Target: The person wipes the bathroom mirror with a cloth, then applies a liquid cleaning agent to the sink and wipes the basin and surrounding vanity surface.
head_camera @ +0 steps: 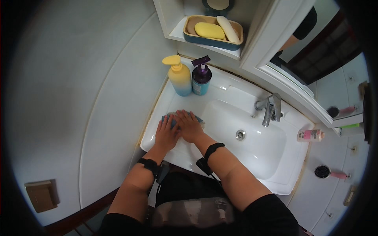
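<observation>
A blue cloth with a pale fringed edge point(199, 120) lies on the left deck of a white ceramic washbasin point(189, 153). My left hand point(167, 132) presses on its left part, palm down. Beside it and touching it, my right hand point(189, 125) rests flat on the cloth too, fingers pointing towards the wall. Both hands cover most of the cloth, so its folds cannot be made out. Just beyond them stand a yellow-and-blue pump bottle point(180, 78) and a purple-and-blue pump bottle point(201, 81).
A chrome faucet point(269, 109) rises behind the bowl with its metal drain point(240, 135). Above is a shelf with a soap tray point(212, 44). A pink-labelled bottle point(310, 135) lies at the right rim; a hairbrush point(322, 171) hangs on the right wall. A mirror cabinet point(283, 53) juts out.
</observation>
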Available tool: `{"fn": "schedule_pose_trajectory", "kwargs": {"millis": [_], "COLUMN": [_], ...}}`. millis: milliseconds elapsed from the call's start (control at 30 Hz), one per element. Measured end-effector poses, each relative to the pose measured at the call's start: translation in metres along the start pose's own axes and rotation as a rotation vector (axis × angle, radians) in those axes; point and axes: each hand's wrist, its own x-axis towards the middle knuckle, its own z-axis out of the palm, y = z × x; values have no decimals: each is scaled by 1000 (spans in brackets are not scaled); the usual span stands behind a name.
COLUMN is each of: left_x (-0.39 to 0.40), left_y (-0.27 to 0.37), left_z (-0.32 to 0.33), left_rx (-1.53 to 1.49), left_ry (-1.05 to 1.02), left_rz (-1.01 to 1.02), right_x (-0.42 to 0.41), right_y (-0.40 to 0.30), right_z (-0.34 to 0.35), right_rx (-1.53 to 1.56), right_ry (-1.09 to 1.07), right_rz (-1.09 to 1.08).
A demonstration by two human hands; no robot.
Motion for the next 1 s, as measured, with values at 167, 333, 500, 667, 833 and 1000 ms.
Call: {"fn": "schedule_pose_trajectory", "kwargs": {"millis": [167, 333, 500, 667, 833, 1000], "left_x": [46, 67, 62, 13, -37, -59], "left_y": [-10, -20, -22, -22, -22, -17], "left_z": [-1, -1, -3, -8, -21, -38], "left_rx": [-32, -12, -25, -57, -112, -133], "left_ry": [86, 90, -4, -101, -186, -355], "left_rz": [74, 141, 117, 149, 153, 123], "right_x": [26, 37, 33, 2, -28, -46], "right_y": [26, 34, 25, -8, -43, -57], "right_z": [-17, -17, -17, -11, -6, 3], "right_rx": [8, -55, -39, 34, 118, 167], "right_ry": [-33, -4, -25, -102, -170, -228], "right_rz": [74, 123, 148, 72, -11, -73]}}
